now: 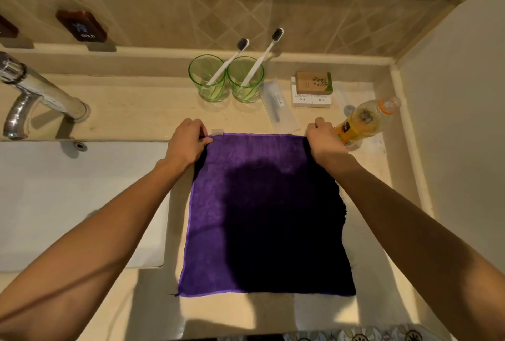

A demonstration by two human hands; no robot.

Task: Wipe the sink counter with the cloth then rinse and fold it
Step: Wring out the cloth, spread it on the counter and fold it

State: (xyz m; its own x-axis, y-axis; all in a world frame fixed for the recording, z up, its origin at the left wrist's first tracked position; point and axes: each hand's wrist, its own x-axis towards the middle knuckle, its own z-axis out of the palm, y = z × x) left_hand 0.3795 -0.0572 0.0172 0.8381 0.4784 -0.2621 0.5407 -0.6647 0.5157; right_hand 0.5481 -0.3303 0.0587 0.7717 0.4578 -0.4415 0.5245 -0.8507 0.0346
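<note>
A purple cloth [262, 212] lies spread flat on the beige sink counter [142, 111], to the right of the white basin [68, 198]. My left hand [188, 141] pinches the cloth's far left corner, beside a small white label. My right hand [325, 141] pinches the far right corner. The cloth's near edge lies close to the counter's front edge. A dark shadow covers the cloth's middle and right side.
A chrome tap [35, 94] overhangs the basin at the left. Behind the cloth stand two green glasses [226, 81] with toothbrushes, a wrapped packet [278, 105], small boxes [313, 89] and a tilted orange-drink bottle [363, 122] touching my right hand. A wall closes the right side.
</note>
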